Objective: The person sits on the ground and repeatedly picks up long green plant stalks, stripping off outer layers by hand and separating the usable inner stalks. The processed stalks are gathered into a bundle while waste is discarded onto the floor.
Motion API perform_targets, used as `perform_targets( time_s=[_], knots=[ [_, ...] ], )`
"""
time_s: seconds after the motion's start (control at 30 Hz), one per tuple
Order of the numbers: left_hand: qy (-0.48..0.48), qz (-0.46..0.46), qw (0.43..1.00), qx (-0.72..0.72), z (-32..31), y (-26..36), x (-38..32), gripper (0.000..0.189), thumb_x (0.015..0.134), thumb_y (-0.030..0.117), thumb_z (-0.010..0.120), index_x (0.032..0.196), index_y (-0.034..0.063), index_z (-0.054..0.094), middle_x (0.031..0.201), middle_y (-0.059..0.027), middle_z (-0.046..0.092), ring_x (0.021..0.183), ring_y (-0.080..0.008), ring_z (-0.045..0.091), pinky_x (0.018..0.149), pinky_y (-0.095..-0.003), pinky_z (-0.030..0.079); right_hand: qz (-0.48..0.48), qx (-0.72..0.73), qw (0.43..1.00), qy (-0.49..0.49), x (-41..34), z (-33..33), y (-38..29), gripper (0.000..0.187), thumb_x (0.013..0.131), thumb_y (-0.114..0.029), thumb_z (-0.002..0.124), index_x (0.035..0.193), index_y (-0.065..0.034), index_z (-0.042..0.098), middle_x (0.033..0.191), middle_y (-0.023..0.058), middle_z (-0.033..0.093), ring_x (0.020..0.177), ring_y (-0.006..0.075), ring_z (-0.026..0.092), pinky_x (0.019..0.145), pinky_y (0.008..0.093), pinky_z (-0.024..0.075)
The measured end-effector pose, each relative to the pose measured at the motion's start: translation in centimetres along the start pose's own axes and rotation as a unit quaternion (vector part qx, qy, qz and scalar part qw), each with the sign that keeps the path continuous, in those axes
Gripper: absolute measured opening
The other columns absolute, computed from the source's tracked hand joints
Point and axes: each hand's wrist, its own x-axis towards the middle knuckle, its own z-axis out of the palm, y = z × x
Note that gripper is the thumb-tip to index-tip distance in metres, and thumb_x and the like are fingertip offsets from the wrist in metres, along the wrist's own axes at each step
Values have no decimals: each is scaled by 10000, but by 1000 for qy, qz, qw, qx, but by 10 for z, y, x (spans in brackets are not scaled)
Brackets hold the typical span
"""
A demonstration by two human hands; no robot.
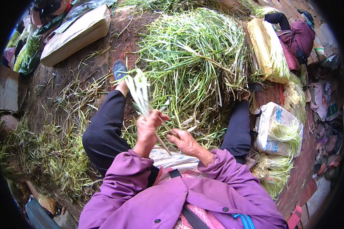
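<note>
My left hand point(149, 128) is closed around a few pale green leafy stalks point(141, 91), whose tops point up and away from me. A thin stem runs down below that fist. Just to its right, my right hand point(185, 140) pinches the end of another thin stem that reaches toward the left hand. Both hands are above my lap, where a white woven sack point(172, 159) lies. Between my spread legs and beyond them rises a large heap of long green stalks point(195, 57).
Trimmed pale stalks point(286, 133) lie on a white wrapped block point(263, 128) at right, with bundles point(275, 171) below. A co-worker point(299, 37) sits behind a yellowish block point(259, 45). A long pale block point(77, 34) stands upper left; leaf scraps point(57, 151) litter the left floor.
</note>
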Motion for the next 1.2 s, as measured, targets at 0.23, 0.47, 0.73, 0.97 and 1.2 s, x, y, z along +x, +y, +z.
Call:
perform_targets(
  time_s=[0.23, 0.47, 0.73, 0.97, 1.2],
  knots=[
    [41, -50, 997, -30, -2, 37, -68, 160, 914, 198, 452, 838, 57, 445, 584, -30, 458, 428, -113, 453, 388, -271, 422, -87, -245, 960, -109, -40, -10, 81, 331, 810, -318, 544, 994, -48, 599, 887, 142, 617, 779, 276, 603, 743, 380, 482],
    [-129, -238, 956, -115, -32, 62, -138, 179, 872, 214, 539, 829, 48, 491, 443, 13, 314, 383, -108, 363, 432, -272, 382, 73, -167, 957, 225, 97, -74, 26, 288, 821, -317, 564, 919, -54, 630, 867, 124, 645, 745, 218, 618, 672, 335, 483],
    [79, 8, 993, -89, -16, 101, -23, 178, 914, 213, 463, 868, 42, 483, 512, 32, 363, 350, -49, 327, 335, -220, 345, 107, -233, 946, 197, 136, -53, 66, 308, 775, -379, 611, 882, -95, 664, 868, 121, 649, 797, 284, 614, 724, 386, 464],
    [60, -128, 985, 101, -7, 23, 8, 205, 862, 202, 557, 932, 17, 507, 696, -62, 568, 329, -43, 326, 286, -203, 294, -14, -166, 981, 101, 95, -37, 41, 351, 824, -367, 548, 746, -28, 596, 631, 138, 570, 564, 240, 550, 546, 382, 420],
    [-19, -103, 936, 337, -5, 12, 11, 199, 773, 174, 627, 787, -24, 609, 576, -23, 541, 417, -58, 425, 357, -217, 315, -190, -221, 951, 106, 62, 4, 12, 218, 803, -208, 580, 798, 9, 563, 669, 183, 546, 615, 346, 551, 560, 398, 420]
  ],
)
